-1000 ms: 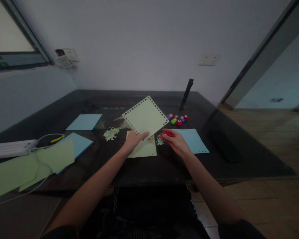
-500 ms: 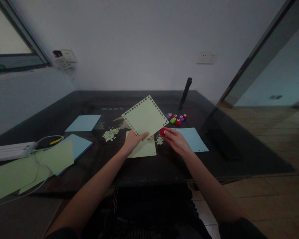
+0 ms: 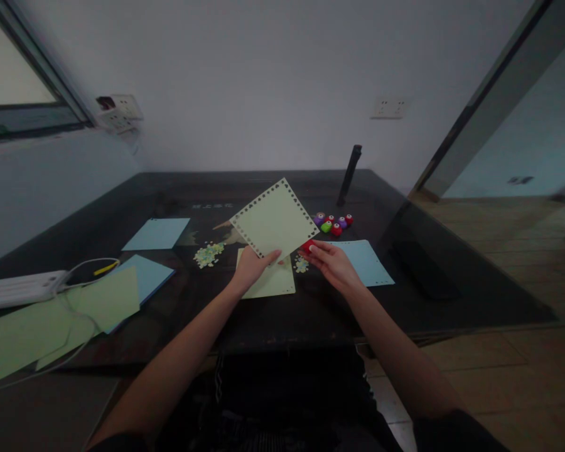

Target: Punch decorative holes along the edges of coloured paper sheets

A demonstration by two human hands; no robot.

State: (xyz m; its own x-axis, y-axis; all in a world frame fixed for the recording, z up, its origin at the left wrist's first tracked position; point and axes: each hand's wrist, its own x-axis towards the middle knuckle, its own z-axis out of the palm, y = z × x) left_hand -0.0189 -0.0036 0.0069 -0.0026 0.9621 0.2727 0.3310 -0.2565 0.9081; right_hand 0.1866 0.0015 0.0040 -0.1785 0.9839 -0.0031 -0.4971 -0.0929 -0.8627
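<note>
My left hand (image 3: 255,269) pinches the lower corner of a pale yellow-green sheet of paper (image 3: 275,220), which is held tilted above the table. Small punched shapes run along its edges. In my right hand (image 3: 332,262) is a red craft hole punch (image 3: 308,245), closed between thumb and fingers at the sheet's right corner. Beneath the hands lies another yellow-green sheet (image 3: 268,285), partly covered. A small heap of paper cutouts (image 3: 302,264) sits beside it, and a bigger heap of cutouts (image 3: 209,254) is to the left.
Several coloured punches (image 3: 336,230) stand behind my right hand. A blue sheet (image 3: 365,263) lies at right, near a dark flat object (image 3: 424,270). At left are more blue paper (image 3: 156,233), yellow-green sheets (image 3: 98,298), and a white power strip (image 3: 23,289) with a cable. A black upright object (image 3: 349,176) stands at the back.
The red punch has come up against the right corner of the sheet and now overlaps its edge. Both hands stay almost in place; the view has shifted slightly.
</note>
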